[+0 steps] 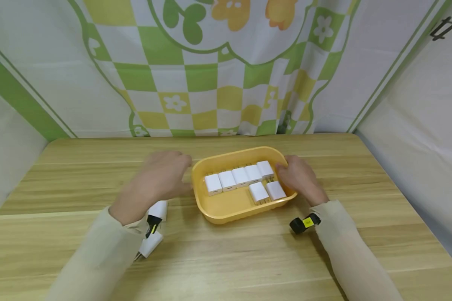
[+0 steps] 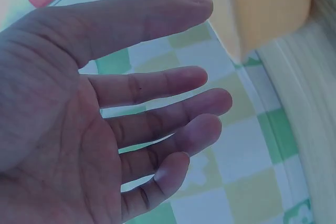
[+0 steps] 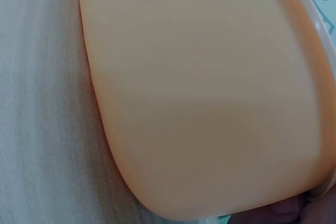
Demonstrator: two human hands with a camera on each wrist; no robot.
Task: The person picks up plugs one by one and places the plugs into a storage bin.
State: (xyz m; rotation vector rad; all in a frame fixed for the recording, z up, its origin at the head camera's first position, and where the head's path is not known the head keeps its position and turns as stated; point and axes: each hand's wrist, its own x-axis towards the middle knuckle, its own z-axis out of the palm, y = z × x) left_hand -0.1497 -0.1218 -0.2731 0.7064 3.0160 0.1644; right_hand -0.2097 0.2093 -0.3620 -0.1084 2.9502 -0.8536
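A yellow plastic basket (image 1: 220,207) stands on the table, tilted slightly in my view. Inside it, several white charger plugs (image 1: 227,180) lie in a row along the far side, with two more in front at the right. My right hand (image 1: 299,175) grips the basket's right end at the rim; the right wrist view is filled by the basket's outer wall (image 3: 199,103), with fingertips at the lower right corner. Blurred in the head view, my left hand (image 1: 160,175) is beside the left end. The left wrist view shows its palm and spread fingers (image 2: 147,87) holding nothing, apart from the basket.
White charger plugs (image 1: 150,243) lie on the wooden table (image 1: 226,267) beside and partly under my left forearm. A checked green and yellow curtain (image 1: 201,79) hangs behind the far edge, and pale cloth walls stand at both sides.
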